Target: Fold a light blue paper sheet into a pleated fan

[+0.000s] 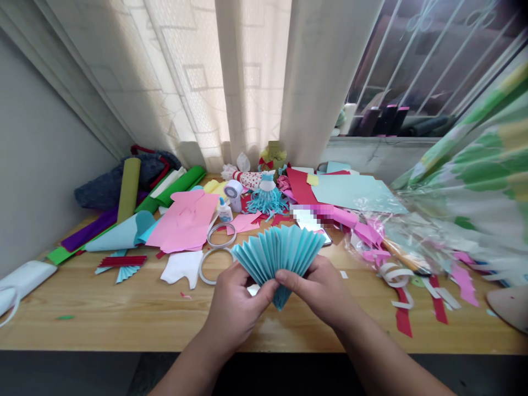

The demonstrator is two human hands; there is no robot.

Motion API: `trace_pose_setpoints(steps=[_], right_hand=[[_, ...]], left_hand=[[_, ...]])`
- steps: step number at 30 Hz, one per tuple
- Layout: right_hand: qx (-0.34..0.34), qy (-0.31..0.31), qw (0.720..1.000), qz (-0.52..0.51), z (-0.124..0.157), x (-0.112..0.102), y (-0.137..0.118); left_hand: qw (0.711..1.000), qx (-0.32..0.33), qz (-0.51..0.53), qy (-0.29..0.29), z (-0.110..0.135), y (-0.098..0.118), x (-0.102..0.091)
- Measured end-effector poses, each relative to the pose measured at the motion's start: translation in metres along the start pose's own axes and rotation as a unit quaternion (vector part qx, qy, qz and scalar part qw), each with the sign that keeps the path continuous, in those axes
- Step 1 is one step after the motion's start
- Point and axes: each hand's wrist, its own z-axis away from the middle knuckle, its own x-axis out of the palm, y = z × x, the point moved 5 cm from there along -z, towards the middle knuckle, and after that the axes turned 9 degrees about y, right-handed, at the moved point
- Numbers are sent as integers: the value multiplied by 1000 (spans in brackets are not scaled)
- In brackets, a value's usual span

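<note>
1. Your left hand (pixel 233 311) and right hand (pixel 313 291) both hold the fan (pixel 278 258), a pleated sheet of pale blue paper, above the near part of the table (pixel 103 324). The grip is narrow: your thumbs press the front of the folds, your fingers sit behind, and your hands nearly meet at the gathered lower end.
2. The pleats run across the whole visible sheet, pinched tight at the bottom and splayed wide at the top. The lower tip pokes out below your thumbs. You can see no tape or glue on the fan, though your hands hide part of it.
3. Just beyond your left hand lie two paper rings (pixel 221 235) and a white cutout (pixel 183 269).
4. Farther left, a smaller blue pleated piece (pixel 124 273) lies under red strips (pixel 122 260), beside a large pink sheet (pixel 183 220).
5. Past the fan stand a glue bottle (pixel 225 212) and a finished-looking blue fringed figure (pixel 267 198).
6. To your right, cellophane (pixel 371 234) lies among red paper strips (pixel 404 319), with a pale blue sheet (pixel 355 192) beyond it.
</note>
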Motion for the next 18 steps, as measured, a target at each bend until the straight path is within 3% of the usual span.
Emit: trace_pose_setpoints(steps=[8,14,18], right_hand=[[-21,24,999,-18,-1,-1,-3],[24,84,981,-176,-3,-5,7],[48,92,974,-200,-2,-2,11]], left_hand=[[999,0,-43,-15,1,0,0],[996,-60,63,-32,6,-8,10],[988,-79,129,-14,3,-4,12]])
